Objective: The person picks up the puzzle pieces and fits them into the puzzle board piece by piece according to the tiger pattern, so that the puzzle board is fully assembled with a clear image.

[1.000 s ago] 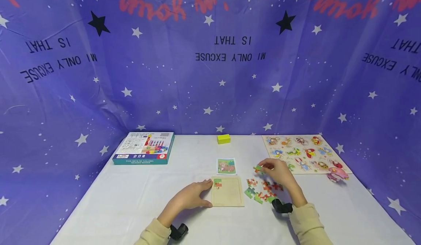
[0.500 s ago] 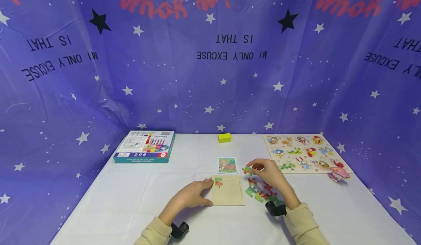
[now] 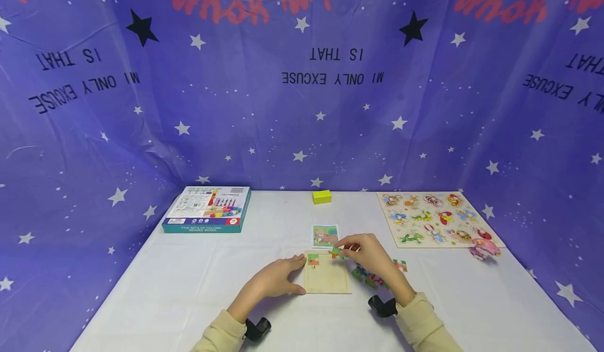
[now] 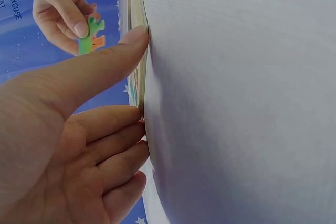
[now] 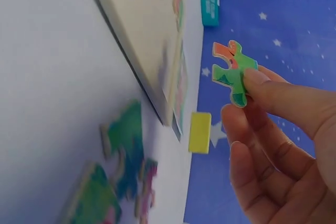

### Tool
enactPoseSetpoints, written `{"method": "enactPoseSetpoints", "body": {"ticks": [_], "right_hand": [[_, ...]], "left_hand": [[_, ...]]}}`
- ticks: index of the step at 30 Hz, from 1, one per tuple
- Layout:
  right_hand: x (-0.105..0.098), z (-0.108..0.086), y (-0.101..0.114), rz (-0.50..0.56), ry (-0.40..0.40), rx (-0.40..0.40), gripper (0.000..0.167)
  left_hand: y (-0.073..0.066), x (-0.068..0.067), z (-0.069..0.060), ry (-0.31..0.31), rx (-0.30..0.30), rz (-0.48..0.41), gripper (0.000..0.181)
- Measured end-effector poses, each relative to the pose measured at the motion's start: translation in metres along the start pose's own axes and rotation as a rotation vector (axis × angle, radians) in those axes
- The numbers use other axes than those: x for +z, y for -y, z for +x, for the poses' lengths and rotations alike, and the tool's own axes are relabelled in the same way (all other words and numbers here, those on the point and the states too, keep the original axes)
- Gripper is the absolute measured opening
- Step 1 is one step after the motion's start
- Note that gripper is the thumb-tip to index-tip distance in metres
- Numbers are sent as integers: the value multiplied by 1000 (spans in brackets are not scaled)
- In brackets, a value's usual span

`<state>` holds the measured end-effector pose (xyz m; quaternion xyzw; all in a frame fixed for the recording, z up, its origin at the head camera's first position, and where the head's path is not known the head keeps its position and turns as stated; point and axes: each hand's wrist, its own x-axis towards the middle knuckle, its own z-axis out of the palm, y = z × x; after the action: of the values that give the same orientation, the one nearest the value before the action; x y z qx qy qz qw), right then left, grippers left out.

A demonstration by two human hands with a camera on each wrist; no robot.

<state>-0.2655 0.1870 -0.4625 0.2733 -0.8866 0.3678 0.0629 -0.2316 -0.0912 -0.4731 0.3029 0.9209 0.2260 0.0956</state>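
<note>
My right hand (image 3: 373, 257) pinches a green-and-orange jigsaw piece (image 5: 234, 74) between thumb and fingers. It holds the piece just above the upper right of a square wooden puzzle tray (image 3: 330, 281). In the tray's upper left corner lies another jigsaw piece (image 3: 313, 259). My left hand (image 3: 278, 277) rests against the tray's left edge, thumb and fingertips touching it and spread apart. Several loose jigsaw pieces (image 5: 126, 142) lie on the table to the right of the tray, partly hidden by my right arm in the head view. A picture card (image 3: 324, 235) lies just behind the tray.
A teal-and-white box (image 3: 207, 210) lies at the back left. At the back middle is a yellow block (image 3: 322, 197). The insect puzzle board (image 3: 424, 218) lies at the back right, with a pink toy (image 3: 484, 248) at its near corner. A star-patterned curtain surrounds the table.
My right hand has moved left with the jigsaw piece, from above the loose pieces to above the tray's upper right. My left hand has stayed at the tray's edge.
</note>
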Motion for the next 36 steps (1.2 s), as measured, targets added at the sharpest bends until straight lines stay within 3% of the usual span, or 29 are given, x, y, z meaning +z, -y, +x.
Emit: {"method": "enactPoseSetpoints", "body": {"ticks": [18, 36], "right_hand": [[26, 22, 0, 14, 173, -29, 13], [36, 32, -6, -8, 151, 57, 8]], "left_hand": [[1, 0, 0, 5, -4, 2, 79], [-2, -2, -1, -2, -6, 14, 78]]}}
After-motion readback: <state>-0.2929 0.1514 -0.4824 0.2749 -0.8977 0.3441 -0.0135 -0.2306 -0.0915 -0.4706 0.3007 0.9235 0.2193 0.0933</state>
